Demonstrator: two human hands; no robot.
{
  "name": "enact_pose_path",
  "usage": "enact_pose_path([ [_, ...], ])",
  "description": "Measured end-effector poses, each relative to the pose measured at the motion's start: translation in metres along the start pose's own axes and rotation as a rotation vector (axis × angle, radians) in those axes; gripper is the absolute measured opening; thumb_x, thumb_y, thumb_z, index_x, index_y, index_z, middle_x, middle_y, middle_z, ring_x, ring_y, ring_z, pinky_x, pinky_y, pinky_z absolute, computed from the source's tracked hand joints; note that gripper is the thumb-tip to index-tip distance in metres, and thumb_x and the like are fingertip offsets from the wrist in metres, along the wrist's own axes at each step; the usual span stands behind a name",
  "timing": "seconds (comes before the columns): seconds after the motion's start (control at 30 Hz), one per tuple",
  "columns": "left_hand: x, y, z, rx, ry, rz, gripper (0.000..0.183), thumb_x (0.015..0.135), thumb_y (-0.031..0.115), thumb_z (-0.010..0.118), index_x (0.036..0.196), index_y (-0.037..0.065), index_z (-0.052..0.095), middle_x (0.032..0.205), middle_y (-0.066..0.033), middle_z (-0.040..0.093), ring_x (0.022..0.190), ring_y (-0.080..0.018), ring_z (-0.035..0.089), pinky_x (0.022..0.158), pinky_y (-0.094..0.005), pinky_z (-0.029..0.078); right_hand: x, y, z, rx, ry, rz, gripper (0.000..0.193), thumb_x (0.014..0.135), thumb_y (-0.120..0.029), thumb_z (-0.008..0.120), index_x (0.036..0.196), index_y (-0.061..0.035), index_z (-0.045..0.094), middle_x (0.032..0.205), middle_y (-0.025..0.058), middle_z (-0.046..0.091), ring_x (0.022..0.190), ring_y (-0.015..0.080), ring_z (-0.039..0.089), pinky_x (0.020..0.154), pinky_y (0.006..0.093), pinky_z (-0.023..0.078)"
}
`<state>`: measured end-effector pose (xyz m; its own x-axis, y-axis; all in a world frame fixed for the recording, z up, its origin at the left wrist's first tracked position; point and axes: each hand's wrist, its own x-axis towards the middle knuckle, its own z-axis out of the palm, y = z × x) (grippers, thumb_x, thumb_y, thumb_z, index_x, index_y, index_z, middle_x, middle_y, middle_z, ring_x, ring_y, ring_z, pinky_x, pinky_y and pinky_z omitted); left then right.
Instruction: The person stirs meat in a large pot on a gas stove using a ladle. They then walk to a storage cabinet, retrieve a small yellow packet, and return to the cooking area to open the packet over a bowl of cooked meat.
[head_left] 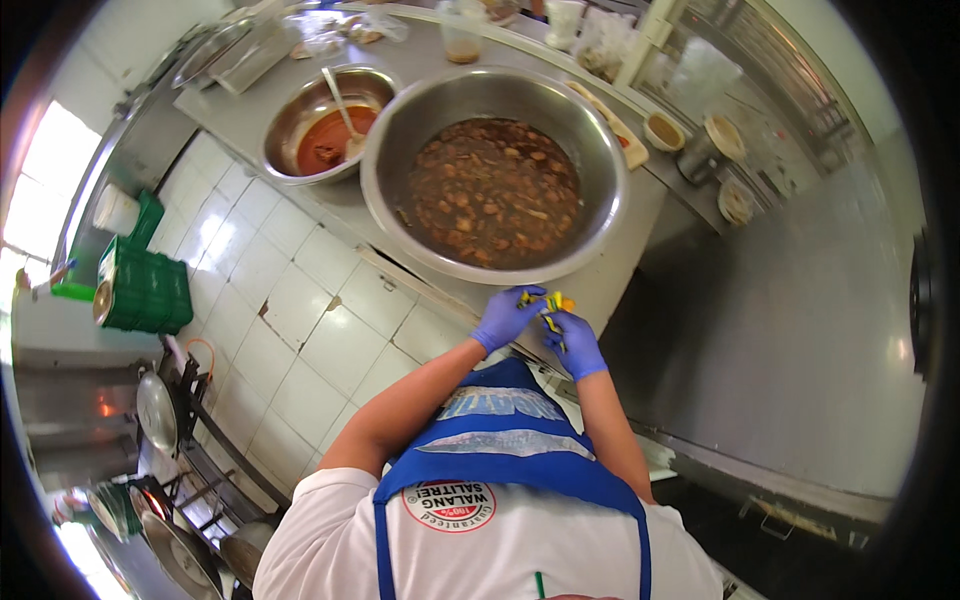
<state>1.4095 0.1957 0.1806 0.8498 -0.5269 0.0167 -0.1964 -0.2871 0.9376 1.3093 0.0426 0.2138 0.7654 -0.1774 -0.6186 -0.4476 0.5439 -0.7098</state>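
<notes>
**Gloved hands work a small packet at the edge of a full steel basin**

A long stainless tabletop [300, 215] runs across the upper half of the view, above a white tiled floor [290, 300]. On it stands a very large steel basin [385, 150], filled with a dark brown stew of chunky pieces in liquid. Just beside the basin, to its left and nearly touching its rim, sits a smaller steel bowl [290, 120] holding an orange-red sauce, with a ladle [343, 110] resting in it, handle leaning up and away. Beyond the basin, a clear plastic cup [461, 32] stands near the far edge, and a few small dishes lie off to the right. A green crate [150, 290] sits on the floor at the left, well apart from the tabletop.

The person wears a blue apron [500, 440] over a white shirt, and blue gloves on both hands. The hands meet at the near edge of the tabletop, just below the basin's rim. The left hand [505, 318] and right hand [575, 342] each have their grip pinched together on a small yellow packet [550, 303], which is held between them in the air, close to the basin but not over the stew. The packet is small and partly covered by fingers; it seems to carry green marks, though its exact shape is hard to make out.
</notes>
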Motion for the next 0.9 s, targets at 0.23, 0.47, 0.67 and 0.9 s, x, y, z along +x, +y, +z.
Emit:
enact_pose_path([
  [0.23, 0.004, 0.004, -0.009, -0.467, -0.3, -0.571, 0.031, 0.101, 0.037, 0.066, 0.108, 0.007, 0.07, 0.072, 0.0014, 0.056, 0.053, -0.0047, 0.04, 0.048, -0.0241, 0.031, 0.027, 0.021, -0.008, -0.771, 0.182, -0.552, 0.019, 0.087, -0.017, 0.071, 0.091, 0.0015, 0.07, 0.072, 0.0151, 0.066, 0.064, 0.0253, 0.063, 0.065, 0.0385, 0.051],
  [0.47, 0.016, 0.023, -0.026, -0.785, -0.371, -0.607, 0.031, 0.099, 0.036, 0.07, 0.113, 0.01, 0.058, 0.08, 0.0049, 0.048, 0.054, -0.0036, 0.034, 0.048, -0.0232, 0.025, 0.01, 0.02, -0.011, -0.618, 0.127, -0.462, 0.025, 0.088, -0.019, 0.073, 0.101, 0.0029, 0.074, 0.087, 0.0101, 0.076, 0.078, 0.0176, 0.069, 0.074, 0.0315, 0.054],
  [0.67, 0.017, 0.023, -0.02, -0.625, -0.319, -0.622, 0.027, 0.1, 0.029, 0.068, 0.117, 0.008, 0.065, 0.073, 0.0056, 0.047, 0.053, -0.0035, 0.035, 0.047, -0.0239, 0.025, -0.009, -0.017, -0.002, -0.227, 0.119, -0.181, 0.034, 0.095, -0.032, 0.069, 0.11, -0.0015, 0.074, 0.089, 0.0029, 0.07, 0.067, 0.0085, 0.055, 0.059, 0.0235, 0.042],
  [0.9, 0.006, 0.029, -0.01, -0.647, -0.315, -0.688, 0.028, 0.101, 0.028, 0.067, 0.12, 0.008, 0.067, 0.069, 0.0067, 0.046, 0.052, -0.0027, 0.035, 0.046, -0.0232, 0.026, -0.004, -0.003, -0.002, -0.217, 0.171, -0.193, 0.029, 0.09, -0.024, 0.075, 0.103, 0.0021, 0.075, 0.082, 0.004, 0.07, 0.067, 0.0096, 0.059, 0.06, 0.0251, 0.046],
])
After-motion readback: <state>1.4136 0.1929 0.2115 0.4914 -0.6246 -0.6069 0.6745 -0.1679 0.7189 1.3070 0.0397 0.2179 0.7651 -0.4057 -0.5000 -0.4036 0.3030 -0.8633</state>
